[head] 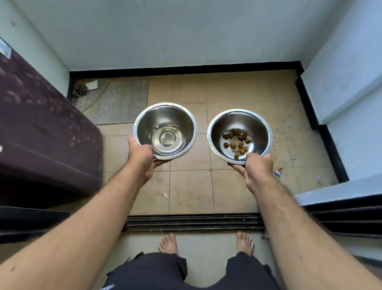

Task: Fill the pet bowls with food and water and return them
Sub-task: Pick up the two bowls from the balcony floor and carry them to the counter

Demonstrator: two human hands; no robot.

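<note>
Our L hand (pixel 141 155) grips the water bowl (pixel 165 131) rim; R hand (pixel 257 167) grips the food bowl (pixel 240 136) w/ fingers curled round.

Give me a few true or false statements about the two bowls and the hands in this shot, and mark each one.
1. The left hand has a grip on the water bowl. True.
2. The food bowl is heaped full of kibble. False: only a few brown pieces lie at its bottom.
3. Both bowls stand on the tiled floor. False: both are held up above it.
4. The right hand grips the food bowl's near rim. True.
</note>
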